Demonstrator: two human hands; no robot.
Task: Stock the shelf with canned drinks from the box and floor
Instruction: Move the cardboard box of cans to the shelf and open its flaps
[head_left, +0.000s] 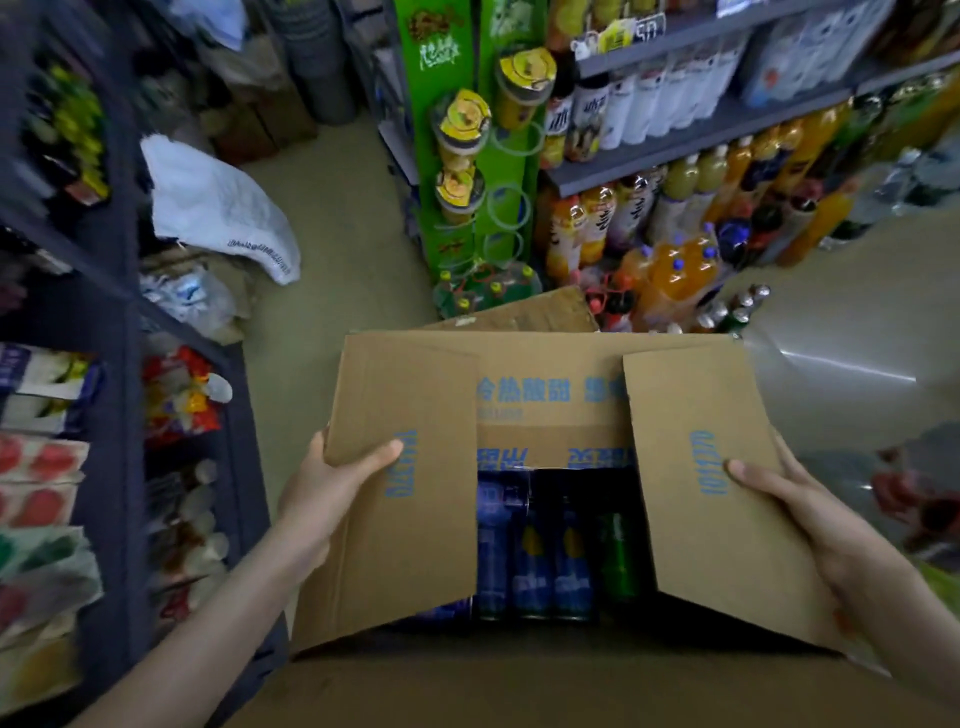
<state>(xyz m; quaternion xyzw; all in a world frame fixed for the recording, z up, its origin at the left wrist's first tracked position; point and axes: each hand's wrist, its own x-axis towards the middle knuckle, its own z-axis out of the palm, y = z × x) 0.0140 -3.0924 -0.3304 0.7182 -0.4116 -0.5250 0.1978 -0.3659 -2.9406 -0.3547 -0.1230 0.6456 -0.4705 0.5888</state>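
The left hand (332, 483) has its grip closed on the edge of the left flap (405, 493), thumb on top, and the right hand (795, 514) grasps the right flap (711, 493) the same way. If the box (550, 395) is being moved by these flaps alone, the thin cardboard could crease or tear under the load. One grip could also slip, tipping the box to that side and spilling drinks onto the floor (332, 234). The flaps also half cover the opening, so a reach inside could snag. The box holds the cans (550, 551), none yet shelved. Blue ones stand at left and middle and a green can (618, 551) stands at right. Whatever lies under the flaps is hidden.
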